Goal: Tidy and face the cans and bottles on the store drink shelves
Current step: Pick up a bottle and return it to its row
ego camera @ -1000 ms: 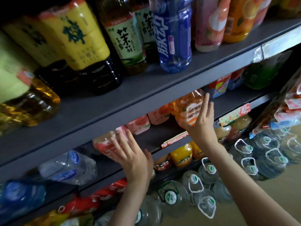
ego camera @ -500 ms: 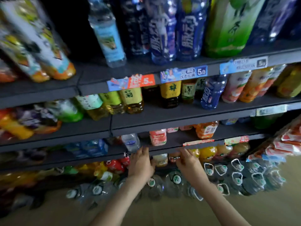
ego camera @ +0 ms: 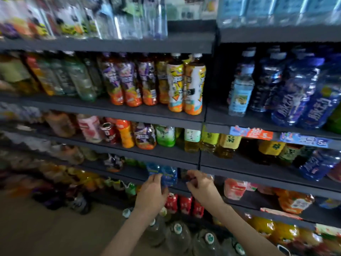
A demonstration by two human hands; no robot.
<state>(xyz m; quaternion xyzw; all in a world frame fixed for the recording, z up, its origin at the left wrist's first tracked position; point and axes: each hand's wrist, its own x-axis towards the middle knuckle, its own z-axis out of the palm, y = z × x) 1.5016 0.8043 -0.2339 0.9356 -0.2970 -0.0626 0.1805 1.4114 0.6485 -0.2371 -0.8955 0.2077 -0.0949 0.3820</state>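
L hand & R hand are raised side by side at a low shelf, w/ the blue bottles standing upright on it btwn the two, just beyond the knuckles. L fingers are loosely curved w/ tips over the nearest blue label. R fingers curl inward just right of the pair, and it's too blurred to tell if either hand actually grips anything. Red bottles stand one level lower, near the wrists.

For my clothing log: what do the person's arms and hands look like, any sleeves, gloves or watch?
The left hand and right hand are ungloved, on bare forearms with no sleeves in view. No watch or bracelet shows at either wrist. Rings are too blurred to judge.
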